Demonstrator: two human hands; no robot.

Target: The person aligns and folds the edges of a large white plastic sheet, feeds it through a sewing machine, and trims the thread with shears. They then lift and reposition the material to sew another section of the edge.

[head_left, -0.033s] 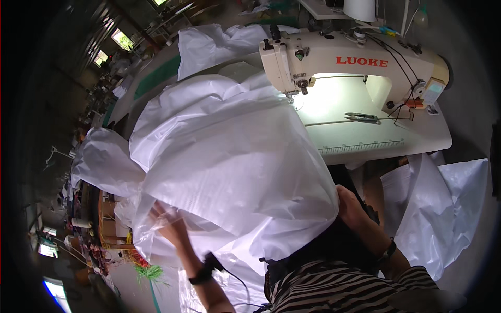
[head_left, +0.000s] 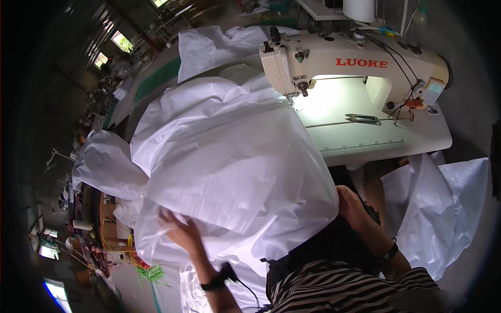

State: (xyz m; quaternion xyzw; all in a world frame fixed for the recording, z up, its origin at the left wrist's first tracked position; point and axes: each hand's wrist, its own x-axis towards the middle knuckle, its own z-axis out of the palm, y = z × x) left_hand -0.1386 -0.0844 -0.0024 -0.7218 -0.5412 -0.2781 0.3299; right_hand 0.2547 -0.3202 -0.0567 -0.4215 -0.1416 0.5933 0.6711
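A large, glossy white plastic sheet (head_left: 240, 156) spreads in folds across the sewing machine's bed and my lap. Its upper right edge runs to the needle area of the white sewing machine (head_left: 334, 57), whose lamp lights the bed. My left hand (head_left: 182, 232) lies on the lower left of the sheet, fingers stretched out and a little apart. At the sheet's right edge, my right hand (head_left: 353, 207) is closed on the border; some of its fingers are hidden behind the material.
Thread snips (head_left: 362, 119) lie on the machine bed behind a printed ruler scale (head_left: 365, 147). More white sheeting (head_left: 436, 208) hangs at the right, and another bunched piece (head_left: 209, 49) lies at the back. A white thread cone (head_left: 359, 9) stands behind the machine.
My left hand has shifted slightly right and down over the sheet, and the film near its fingers has moved. My right hand stays at the sheet's edge.
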